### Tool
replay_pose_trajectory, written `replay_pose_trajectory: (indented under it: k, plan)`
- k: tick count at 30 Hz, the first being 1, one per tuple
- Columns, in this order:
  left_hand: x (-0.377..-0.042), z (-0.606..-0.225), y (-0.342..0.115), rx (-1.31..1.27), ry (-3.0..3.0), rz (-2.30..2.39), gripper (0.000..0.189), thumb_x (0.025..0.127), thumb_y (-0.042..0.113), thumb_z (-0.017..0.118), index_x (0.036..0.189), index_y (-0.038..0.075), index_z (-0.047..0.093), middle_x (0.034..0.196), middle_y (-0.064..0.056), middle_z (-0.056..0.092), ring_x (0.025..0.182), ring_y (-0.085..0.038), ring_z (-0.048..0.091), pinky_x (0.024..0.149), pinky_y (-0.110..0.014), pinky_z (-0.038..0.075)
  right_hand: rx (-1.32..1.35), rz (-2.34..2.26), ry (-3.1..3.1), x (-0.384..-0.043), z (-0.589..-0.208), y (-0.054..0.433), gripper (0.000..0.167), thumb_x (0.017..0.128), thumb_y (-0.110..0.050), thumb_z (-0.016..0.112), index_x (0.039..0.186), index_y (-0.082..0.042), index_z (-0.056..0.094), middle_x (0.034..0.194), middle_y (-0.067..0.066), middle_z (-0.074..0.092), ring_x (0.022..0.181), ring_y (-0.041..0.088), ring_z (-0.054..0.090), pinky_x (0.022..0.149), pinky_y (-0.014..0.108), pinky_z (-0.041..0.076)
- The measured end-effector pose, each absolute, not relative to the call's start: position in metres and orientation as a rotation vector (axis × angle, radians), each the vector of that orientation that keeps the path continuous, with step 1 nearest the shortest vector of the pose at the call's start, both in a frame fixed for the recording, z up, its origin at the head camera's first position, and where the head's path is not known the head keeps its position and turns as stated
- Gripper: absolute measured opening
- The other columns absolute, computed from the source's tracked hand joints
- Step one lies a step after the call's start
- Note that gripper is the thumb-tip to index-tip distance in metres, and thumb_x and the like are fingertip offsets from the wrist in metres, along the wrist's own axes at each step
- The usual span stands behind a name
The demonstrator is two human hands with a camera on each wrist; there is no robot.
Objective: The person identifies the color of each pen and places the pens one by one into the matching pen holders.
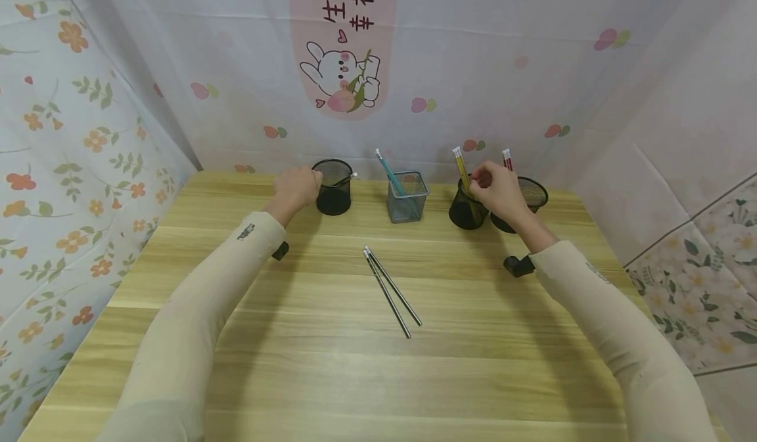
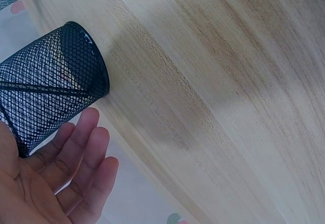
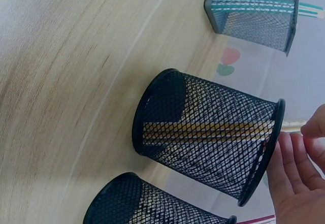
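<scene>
My left hand (image 1: 298,188) is at the left side of a round black mesh pen cup (image 1: 334,200). Its fingers (image 2: 81,153) lie loosely bent beside the cup wall, with the thumb tip out of sight. Dark pencils lean inside that cup, one white eraser end showing at the rim. Over a second round black mesh cup (image 3: 203,102), my right hand (image 1: 499,189) pinches yellow pencils (image 1: 460,166) between thumb and fingertips, close at the rim. The pencils' lower ends stand inside the cup.
A silver square mesh cup (image 1: 408,209) with teal pencils (image 1: 387,169) stands between the hands. Another black cup (image 1: 535,194) with red pencils (image 1: 507,158) is partly behind my right hand. Two dark silvery pencils (image 1: 393,291) lie mid-table. A printed curtain (image 1: 473,54) hangs behind.
</scene>
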State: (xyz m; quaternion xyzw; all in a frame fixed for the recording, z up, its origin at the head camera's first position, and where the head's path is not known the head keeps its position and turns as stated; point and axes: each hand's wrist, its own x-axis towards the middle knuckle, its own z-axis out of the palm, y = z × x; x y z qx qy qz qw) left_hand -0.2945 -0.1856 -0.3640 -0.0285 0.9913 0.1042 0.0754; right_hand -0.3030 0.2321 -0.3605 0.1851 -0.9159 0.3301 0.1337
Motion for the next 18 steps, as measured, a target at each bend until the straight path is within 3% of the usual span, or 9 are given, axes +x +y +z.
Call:
replay_pose_trajectory:
  k: [10,18]
  plan:
    - [-0.297,-0.367,-0.186,-0.117,2.963,0.336,0.054,0.109,0.036,0.019,0.072,0.008,0.045,0.07,-0.008,0.039,0.061,-0.02,0.031,0.057,-0.036,0.03,0.582,0.965,-2.615,-0.297,-0.356,0.225,0.008,0.092,0.001,0.064,0.099,0.005,0.065,0.092,0.018,0.069,0.082,0.031,0.067,0.07,0.023,0.047]
    - [-0.297,-0.367,-0.185,-0.135,2.961,0.351,0.052,0.108,0.036,0.02,0.073,0.008,0.046,0.071,-0.008,0.038,0.062,-0.02,0.032,0.057,-0.036,0.03,0.641,0.994,-2.586,-0.292,-0.354,0.217,0.007,0.092,0.002,0.064,0.099,0.005,0.065,0.092,0.017,0.069,0.084,0.029,0.068,0.072,0.019,0.048]
